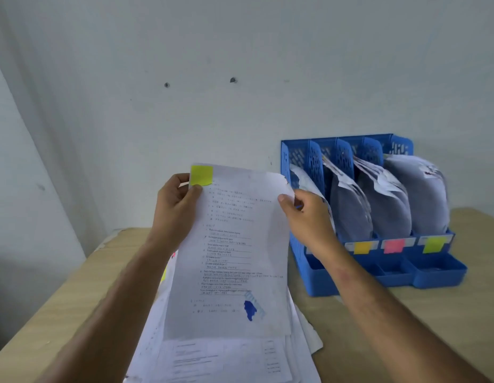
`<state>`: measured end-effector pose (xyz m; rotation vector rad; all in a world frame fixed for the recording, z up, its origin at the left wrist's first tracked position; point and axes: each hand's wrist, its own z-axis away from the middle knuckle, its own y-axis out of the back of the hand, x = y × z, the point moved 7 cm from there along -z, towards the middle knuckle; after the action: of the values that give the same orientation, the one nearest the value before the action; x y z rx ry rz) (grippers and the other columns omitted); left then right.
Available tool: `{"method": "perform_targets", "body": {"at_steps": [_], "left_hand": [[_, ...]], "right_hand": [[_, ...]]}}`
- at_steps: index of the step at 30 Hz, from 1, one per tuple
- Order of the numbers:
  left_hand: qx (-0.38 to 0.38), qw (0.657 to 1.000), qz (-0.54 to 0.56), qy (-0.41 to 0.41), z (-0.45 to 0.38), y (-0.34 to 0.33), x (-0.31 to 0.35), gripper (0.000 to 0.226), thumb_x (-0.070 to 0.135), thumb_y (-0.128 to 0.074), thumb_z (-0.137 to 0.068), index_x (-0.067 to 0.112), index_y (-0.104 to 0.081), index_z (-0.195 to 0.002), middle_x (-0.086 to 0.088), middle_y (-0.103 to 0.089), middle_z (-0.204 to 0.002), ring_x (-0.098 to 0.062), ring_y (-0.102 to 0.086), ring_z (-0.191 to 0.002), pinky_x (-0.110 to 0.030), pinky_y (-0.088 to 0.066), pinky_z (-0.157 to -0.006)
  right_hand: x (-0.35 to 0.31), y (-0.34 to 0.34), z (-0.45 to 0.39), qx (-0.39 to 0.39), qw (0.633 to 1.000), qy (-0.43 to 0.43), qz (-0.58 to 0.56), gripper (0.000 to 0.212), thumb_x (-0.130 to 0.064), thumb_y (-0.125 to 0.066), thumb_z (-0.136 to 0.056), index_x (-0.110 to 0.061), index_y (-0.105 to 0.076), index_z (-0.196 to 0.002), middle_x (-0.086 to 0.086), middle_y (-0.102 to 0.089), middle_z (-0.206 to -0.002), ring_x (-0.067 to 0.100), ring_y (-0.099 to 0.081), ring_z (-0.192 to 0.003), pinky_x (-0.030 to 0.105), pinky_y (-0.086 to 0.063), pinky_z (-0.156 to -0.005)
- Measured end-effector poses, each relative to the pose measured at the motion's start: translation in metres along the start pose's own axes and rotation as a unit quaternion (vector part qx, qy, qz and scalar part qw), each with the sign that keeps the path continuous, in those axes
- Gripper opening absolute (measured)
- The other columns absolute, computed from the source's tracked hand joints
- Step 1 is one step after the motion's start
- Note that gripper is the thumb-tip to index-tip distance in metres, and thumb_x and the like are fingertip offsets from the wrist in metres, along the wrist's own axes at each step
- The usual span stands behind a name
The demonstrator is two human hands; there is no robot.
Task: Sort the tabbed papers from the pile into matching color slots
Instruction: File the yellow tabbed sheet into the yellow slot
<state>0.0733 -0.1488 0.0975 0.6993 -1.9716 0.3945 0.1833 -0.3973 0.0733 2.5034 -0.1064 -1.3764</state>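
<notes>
I hold a printed paper (234, 244) upright above the pile (229, 357); it bears a yellow-green tab (201, 175) at its top left corner and a blue ink mark low down. My left hand (175, 205) pinches the top left edge just under the tab. My right hand (306, 214) pinches the top right corner. To the right stands a blue file rack (434, 275) with several slots full of curled papers. Its front carries an orange label (362, 247), a pink label (393, 246) and a yellow-green label (434, 244); my right arm hides the leftmost slot's label.
The wooden table (447, 322) runs along a white wall (240, 64). Its chipped left edge (107, 241) lies behind my left arm. Pink and yellow tabs (168, 268) peek from the pile under the held sheet.
</notes>
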Motion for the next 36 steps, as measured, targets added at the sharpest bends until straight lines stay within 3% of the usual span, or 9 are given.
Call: {"method": "perform_targets", "body": {"at_steps": [4,7,13,19,23,26,29,33,36], "left_hand": [[-0.026,0.999,0.024,0.002,-0.012,-0.021,0.025,0.015,0.014,-0.056,-0.1,0.017,-0.067,-0.109,-0.004,-0.072,-0.082,-0.017,-0.051,-0.067,-0.028,-0.042,-0.061],[-0.038,0.998,0.058,0.002,-0.023,-0.045,0.041,0.015,0.015,-0.057,-0.098,0.017,-0.067,-0.109,-0.009,-0.07,-0.087,-0.021,-0.052,-0.074,-0.032,-0.044,-0.064],[-0.064,0.996,0.066,-0.009,-0.045,-0.115,0.062,0.01,0.015,-0.056,-0.1,0.021,-0.06,-0.107,0.006,-0.074,-0.084,-0.012,-0.062,-0.068,-0.026,-0.05,-0.062],[-0.098,0.993,0.063,-0.003,-0.051,-0.203,0.082,0.013,0.014,-0.055,-0.101,0.016,-0.056,-0.114,0.0,-0.07,-0.095,-0.013,-0.06,-0.073,-0.026,-0.047,-0.06],[-0.184,0.982,0.036,0.03,-0.034,-0.264,0.093,0.02,0.014,-0.057,-0.101,0.013,-0.057,-0.121,-0.005,-0.068,-0.097,-0.014,-0.062,-0.07,-0.02,-0.049,-0.049],[-0.344,0.939,0.006,0.005,-0.014,-0.308,0.103,0.016,0.025,-0.061,-0.103,0.015,-0.062,-0.116,0.001,-0.071,-0.1,-0.009,-0.068,-0.079,-0.023,-0.059,-0.071],[-0.531,0.829,-0.143,-0.104,0.017,-0.347,0.102,0.037,0.05,-0.065,-0.097,0.03,-0.062,-0.128,0.027,-0.067,-0.116,0.014,-0.062,-0.104,-0.012,-0.049,-0.097],[-0.597,0.756,-0.231,-0.134,0.04,-0.395,0.073,0.068,0.078,-0.053,-0.088,0.042,-0.049,-0.146,0.02,-0.056,-0.146,-0.011,-0.051,-0.135,-0.05,-0.029,-0.122],[-0.615,0.739,-0.254,-0.109,0.041,-0.409,0.058,0.057,0.063,-0.052,-0.097,0.031,-0.053,-0.144,0.011,-0.062,-0.14,-0.021,-0.062,-0.123,-0.046,-0.044,-0.113]], "right_hand": [[-0.002,0.025,-0.006,-0.035,0.988,-0.074,-0.128,0.017,-0.03,-0.073,-0.094,-0.016,-0.068,-0.088,-0.002,-0.073,-0.08,0.016,-0.07,-0.073,0.033,-0.058,-0.071],[0.001,0.043,-0.005,-0.071,0.966,-0.128,-0.211,0.02,-0.024,-0.074,-0.093,-0.011,-0.075,-0.11,0.0,-0.079,-0.102,0.021,-0.076,-0.095,0.047,-0.06,-0.091],[0.007,0.101,-0.02,-0.045,0.96,-0.132,-0.243,0.026,-0.009,-0.071,-0.093,-0.007,-0.071,-0.119,0.012,-0.075,-0.118,0.029,-0.073,-0.104,0.046,-0.058,-0.094],[0.029,0.165,-0.012,-0.133,0.95,-0.15,-0.24,0.046,0.003,-0.066,-0.09,-0.008,-0.061,-0.134,0.015,-0.069,-0.129,0.035,-0.067,-0.116,0.053,-0.05,-0.102],[0.068,0.221,-0.007,-0.016,0.967,-0.194,-0.167,0.036,0.009,-0.063,-0.087,-0.002,-0.067,-0.121,0.022,-0.072,-0.117,0.035,-0.07,-0.099,0.047,-0.056,-0.09],[0.092,0.263,-0.005,0.083,0.968,-0.221,-0.084,0.021,0.006,-0.059,-0.081,0.006,-0.069,-0.1,0.027,-0.072,-0.103,0.033,-0.064,-0.088,0.041,-0.051,-0.081],[0.104,0.283,-0.004,0.107,0.964,-0.239,-0.044,0.021,0.003,-0.055,-0.079,0.005,-0.067,-0.095,0.024,-0.069,-0.095,0.033,-0.063,-0.085,0.04,-0.05,-0.075],[0.108,0.294,-0.008,0.1,0.966,-0.238,-0.022,0.031,0.003,-0.053,-0.079,-0.006,-0.071,-0.104,0.014,-0.075,-0.103,0.033,-0.069,-0.095,0.045,-0.057,-0.085],[0.111,0.305,-0.015,0.122,0.966,-0.227,0.007,0.028,0.001,-0.054,-0.081,-0.012,-0.069,-0.1,0.008,-0.073,-0.1,0.027,-0.067,-0.09,0.039,-0.054,-0.078]]}}
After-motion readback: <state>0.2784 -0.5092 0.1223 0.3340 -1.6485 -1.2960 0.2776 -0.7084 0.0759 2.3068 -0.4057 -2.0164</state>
